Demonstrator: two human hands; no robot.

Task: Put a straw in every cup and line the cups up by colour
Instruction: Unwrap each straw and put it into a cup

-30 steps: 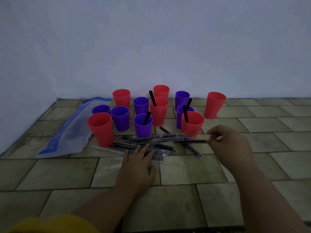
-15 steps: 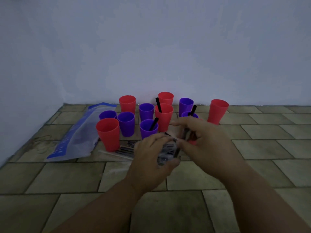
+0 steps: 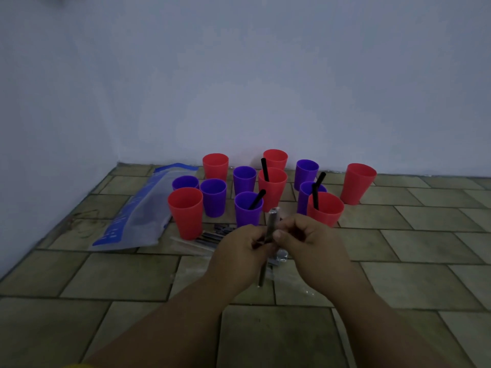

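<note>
**Straw number five, wrapper on**

Both hands are up in front of me, close together, pinching one wrapped straw (image 3: 272, 220). My left hand (image 3: 239, 251) grips the shaft with curled fingers; my right hand (image 3: 309, 244) nips it just beside, thumb on the wrapper. The straw stands near upright, its top poking above my knuckles and its lower end hanging clear of the tiled floor (image 3: 132, 277).

Behind it are the cups (image 3: 213, 196), twelve of them, red and purple jumbled by the wall. Four carry a black straw; eight, by my count, have none. So I'm on the unwrapping step, I'd say.

Next I need to slide the sleeve off without kinking the straw, then drop it into a bare cup. The front red cup (image 3: 185, 212) looks the easiest reach. The spare straws (image 3: 212, 236) lie on the floor past my left hand, next to the plastic bag (image 3: 143, 208). The colour line-up isn't started.
</note>
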